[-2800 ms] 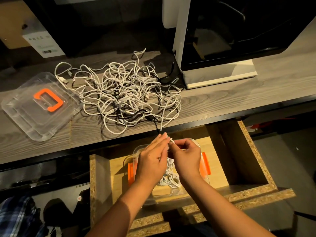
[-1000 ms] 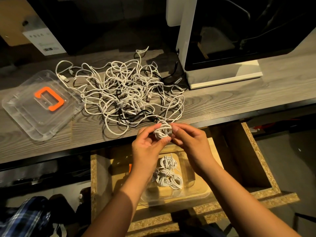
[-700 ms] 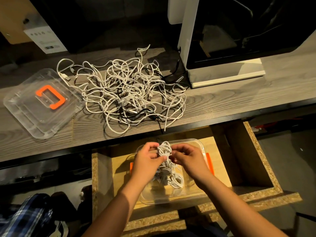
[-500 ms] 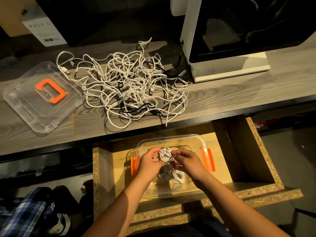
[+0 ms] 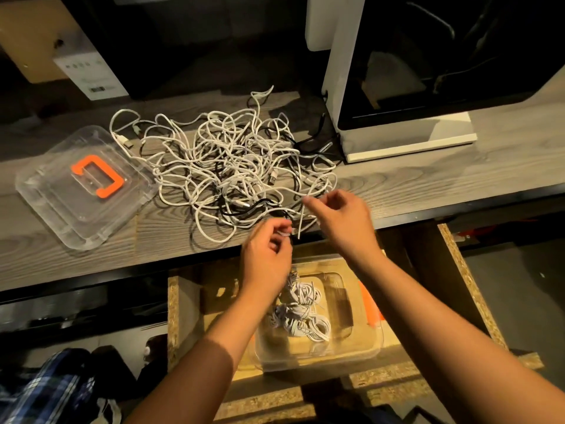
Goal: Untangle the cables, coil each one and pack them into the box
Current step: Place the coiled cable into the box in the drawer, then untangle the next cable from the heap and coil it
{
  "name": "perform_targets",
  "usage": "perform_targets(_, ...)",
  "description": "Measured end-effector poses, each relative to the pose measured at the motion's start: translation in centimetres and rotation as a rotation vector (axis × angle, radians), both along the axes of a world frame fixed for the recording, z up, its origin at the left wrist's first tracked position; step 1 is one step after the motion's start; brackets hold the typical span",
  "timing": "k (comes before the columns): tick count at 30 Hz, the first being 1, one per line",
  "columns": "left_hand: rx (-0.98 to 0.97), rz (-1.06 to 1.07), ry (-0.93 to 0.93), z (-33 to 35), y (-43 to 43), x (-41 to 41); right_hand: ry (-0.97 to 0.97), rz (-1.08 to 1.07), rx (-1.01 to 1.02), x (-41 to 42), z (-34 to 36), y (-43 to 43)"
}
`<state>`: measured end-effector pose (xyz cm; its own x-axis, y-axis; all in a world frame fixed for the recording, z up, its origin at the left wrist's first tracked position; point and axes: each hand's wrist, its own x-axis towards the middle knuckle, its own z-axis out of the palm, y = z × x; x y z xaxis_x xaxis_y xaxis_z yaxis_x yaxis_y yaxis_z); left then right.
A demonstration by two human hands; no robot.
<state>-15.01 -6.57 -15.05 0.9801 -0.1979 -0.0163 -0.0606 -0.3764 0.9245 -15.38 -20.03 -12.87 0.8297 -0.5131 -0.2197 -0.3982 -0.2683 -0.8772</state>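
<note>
A tangle of white and black cables [image 5: 232, 172] lies on the grey wooden desk [image 5: 428, 179]. Below it, a clear box [image 5: 363, 347] sits in an open drawer and holds several coiled white cables [image 5: 299, 313]. Both hands are at the tangle's front edge. My right hand [image 5: 339, 215] pinches a loose white cable strand [image 5: 301, 221] that hangs over the desk edge. My left hand [image 5: 266, 255], fingers curled, pinches the lower end of that strand; motion blur softens its fingertips.
The box's clear lid [image 5: 46, 206] with an orange handle [image 5: 97, 175] lies on the desk at the left. A white-framed machine [image 5: 406, 145] stands at the back right. The chipboard drawer walls [image 5: 464, 270] surround the box.
Both hands lowered a small coiled cable into the box and let it go. They then rose to the tangle's front edge and took hold of a loose strand.
</note>
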Motion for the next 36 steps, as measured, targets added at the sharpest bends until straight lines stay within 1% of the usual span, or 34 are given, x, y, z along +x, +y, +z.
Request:
perform_targets(2,0.032,-0.010,-0.114,0.6,-0.4,1.5,0.190,0.140,-0.215,1.1,-0.2,0.1)
perform_targets(3,0.057,-0.024,-0.162,0.8,-0.5,2.1,0.254,0.186,-0.303,1.4,-0.4,0.2)
perform_targets(6,0.100,-0.071,-0.244,1.2,-0.6,3.4,0.304,0.287,-0.460,1.3,-1.1,0.2)
perform_targets(8,0.114,-0.081,-0.248,1.3,-0.6,4.0,0.270,0.287,-0.485,1.3,-1.2,0.1)
perform_targets(11,0.173,-0.088,-0.213,1.9,-1.1,4.9,0.189,0.163,-0.412,1.3,-0.8,-0.2)
perform_targets(14,0.380,-0.194,-0.223,2.0,-2.2,5.8,0.157,-0.002,-0.215,1.8,-0.4,-0.9)
perform_targets(15,0.428,-0.226,-0.194,1.9,-2.5,5.9,0.182,0.009,-0.207,2.0,-0.3,-1.0)
perform_targets(16,0.433,-0.246,-0.157,1.8,-2.8,5.9,0.224,0.059,-0.251,2.0,-0.2,-1.1)
perform_targets(18,0.358,-0.243,-0.115,1.6,-2.9,5.9,0.305,0.152,-0.376,2.0,-0.2,-0.8)
perform_targets(20,0.296,-0.234,-0.080,1.3,-2.7,5.8,0.316,0.188,-0.459,1.8,-0.5,-0.3)
perform_targets(22,0.259,-0.254,-0.038,1.0,-2.5,5.8,0.293,0.197,-0.470,1.7,-1.2,0.0)
perform_targets(26,0.113,-0.231,-0.002,0.7,-2.3,5.8,0.207,0.139,-0.396,1.3,-1.6,-0.5)
perform_targets(27,0.112,-0.212,-0.038,0.8,-2.3,5.8,0.170,0.128,-0.407,1.2,-1.3,-0.8)
perform_targets(29,0.171,-0.191,-0.192,1.3,-2.6,5.8,0.072,0.141,-0.475,0.5,-0.3,-1.8)
perform_targets(31,0.260,-0.233,-0.317,2.0,-3.4,5.7,-0.062,0.165,-0.538,-0.3,1.1,-3.1)
perform_targets(32,0.316,-0.277,-0.330,2.5,-4.1,5.7,-0.131,0.187,-0.533,-0.7,1.9,-3.8)
perform_targets(33,0.384,-0.325,-0.310,2.8,-4.7,5.8,-0.194,0.214,-0.485,-0.9,2.6,-4.3)
perform_targets(34,0.454,-0.365,-0.288,3.0,-5.6,5.9,-0.256,0.237,-0.387,-1.1,3.4,-4.6)
perform_targets(35,0.510,-0.395,-0.270,2.8,-6.4,6.0,-0.320,0.238,-0.234,-1.2,4.1,-4.8)
perform_targets(36,0.544,-0.407,-0.259,2.5,-7.2,6.0,-0.375,0.211,-0.032,-1.2,4.8,-4.6)
